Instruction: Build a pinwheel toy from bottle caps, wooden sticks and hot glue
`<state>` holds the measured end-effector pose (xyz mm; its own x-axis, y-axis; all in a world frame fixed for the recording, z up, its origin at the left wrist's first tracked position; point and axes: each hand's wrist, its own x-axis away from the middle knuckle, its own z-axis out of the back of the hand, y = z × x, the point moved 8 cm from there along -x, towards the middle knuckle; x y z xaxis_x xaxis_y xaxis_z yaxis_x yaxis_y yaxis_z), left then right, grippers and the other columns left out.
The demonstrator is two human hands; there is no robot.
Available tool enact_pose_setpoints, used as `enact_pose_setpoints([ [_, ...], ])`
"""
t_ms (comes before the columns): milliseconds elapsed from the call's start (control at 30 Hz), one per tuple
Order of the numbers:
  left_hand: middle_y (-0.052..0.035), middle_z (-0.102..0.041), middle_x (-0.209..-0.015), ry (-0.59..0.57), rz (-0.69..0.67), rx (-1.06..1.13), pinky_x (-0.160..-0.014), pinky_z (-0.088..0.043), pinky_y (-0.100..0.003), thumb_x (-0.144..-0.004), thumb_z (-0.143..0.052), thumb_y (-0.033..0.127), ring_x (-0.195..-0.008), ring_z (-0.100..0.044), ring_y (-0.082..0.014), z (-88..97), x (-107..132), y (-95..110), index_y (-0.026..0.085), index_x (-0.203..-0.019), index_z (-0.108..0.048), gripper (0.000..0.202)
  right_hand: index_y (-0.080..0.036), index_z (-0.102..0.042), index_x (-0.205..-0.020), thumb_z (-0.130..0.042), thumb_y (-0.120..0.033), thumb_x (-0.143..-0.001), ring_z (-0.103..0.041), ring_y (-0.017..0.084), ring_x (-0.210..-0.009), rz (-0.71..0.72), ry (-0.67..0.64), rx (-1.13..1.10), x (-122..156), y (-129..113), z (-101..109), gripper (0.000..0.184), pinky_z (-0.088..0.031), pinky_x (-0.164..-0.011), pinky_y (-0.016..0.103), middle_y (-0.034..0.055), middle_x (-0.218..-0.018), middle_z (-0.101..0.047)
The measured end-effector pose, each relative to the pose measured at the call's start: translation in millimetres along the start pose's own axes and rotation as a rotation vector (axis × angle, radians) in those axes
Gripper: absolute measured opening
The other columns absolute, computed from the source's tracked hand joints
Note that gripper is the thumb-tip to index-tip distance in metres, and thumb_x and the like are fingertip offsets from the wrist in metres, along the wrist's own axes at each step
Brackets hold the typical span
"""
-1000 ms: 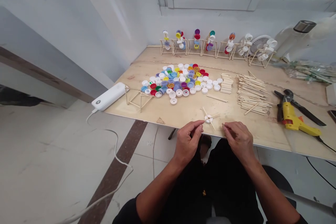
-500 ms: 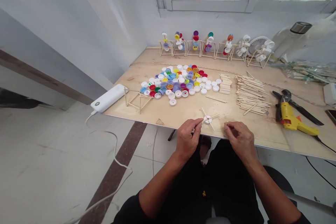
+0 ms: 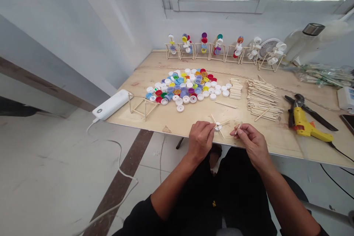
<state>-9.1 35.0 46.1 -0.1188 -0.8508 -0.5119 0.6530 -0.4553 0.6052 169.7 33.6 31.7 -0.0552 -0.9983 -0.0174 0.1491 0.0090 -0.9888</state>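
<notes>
At the near edge of the plywood table [image 3: 193, 114], my left hand [image 3: 201, 141] pinches one thin wooden stick of a small white bottle cap with crossed sticks [image 3: 218, 126]. The cap piece rests just above the board. My right hand [image 3: 249, 141] is closed on a short wooden stick [image 3: 238, 128], its tip pointing up and left, a little to the right of the cap piece. Both forearms come up from the bottom of the view over my dark trousers.
A heap of coloured bottle caps [image 3: 188, 84] lies mid-table, with stacks of sticks [image 3: 261, 99] to its right. A yellow glue gun [image 3: 305, 125] and pliers [image 3: 297, 103] lie at the right. A stick frame [image 3: 141, 105] and white power bank [image 3: 112, 104] sit left. Finished cap models [image 3: 218, 48] line the wall.
My right hand has lifted a short stick off the board and now holds it up beside the cap piece. My left hand keeps its pinch on the cap's stick.
</notes>
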Motion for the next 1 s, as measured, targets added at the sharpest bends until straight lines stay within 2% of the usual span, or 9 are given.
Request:
enact_pose_setpoints([
  [200, -0.0065, -0.067, -0.088, 0.023, -0.063, -0.08, -0.075, -0.043, -0.034, -0.087, -0.05, 0.018, -0.085, -0.058, -0.0192, -5.2, 0.3, -1.8, 0.019, -0.097, -0.066, 0.019, -0.018, -0.06, -0.09, -0.053, -0.043, -0.085, -0.061, 0.017, -0.073, 0.005, -0.033, 0.319, -7.4, 7.0, 2.4, 0.027, -0.047, -0.066, 0.028, 0.0045, -0.079, -0.067],
  [433, -0.0045, -0.067, -0.085, 0.022, -0.068, -0.098, -0.075, -0.041, -0.033, -0.087, -0.052, 0.019, -0.083, -0.058, -0.0182, -9.4, -0.9, -6.9, 0.019, -0.095, -0.066, 0.016, -0.02, -0.067, -0.087, -0.05, -0.037, -0.086, -0.064, 0.018, -0.078, 0.182, -0.12, 0.618, -18.7, 0.5, -9.3, 0.024, -0.048, -0.073, 0.03, 0.0044, -0.09, -0.07],
  [733, -0.0039, -0.068, -0.083, 0.009, -0.05, -0.103, -0.074, -0.039, -0.033, -0.087, -0.052, 0.02, -0.082, -0.057, -0.018, -12.1, -1.8, -9.0, 0.019, -0.092, -0.067, 0.016, -0.02, -0.069, -0.088, -0.049, -0.031, -0.086, -0.065, 0.017, -0.078, 0.237, -0.213, 0.706, -23.6, -3.5, -16.1, 0.023, -0.048, -0.075, 0.03, 0.004, -0.089, -0.07],
  [1000, -0.0042, -0.068, -0.084, 0.004, -0.044, -0.105, -0.074, -0.039, -0.033, -0.088, -0.051, 0.021, -0.083, -0.057, -0.0181, -12.4, -1.0, -10.6, 0.019, -0.094, -0.067, 0.017, -0.022, -0.069, -0.089, -0.049, -0.033, -0.087, -0.065, 0.017, -0.077, 0.233, -0.228, 0.74, -24.9, -2.8, -19.8, 0.023, -0.048, -0.073, 0.03, 0.0034, -0.089, -0.07],
])
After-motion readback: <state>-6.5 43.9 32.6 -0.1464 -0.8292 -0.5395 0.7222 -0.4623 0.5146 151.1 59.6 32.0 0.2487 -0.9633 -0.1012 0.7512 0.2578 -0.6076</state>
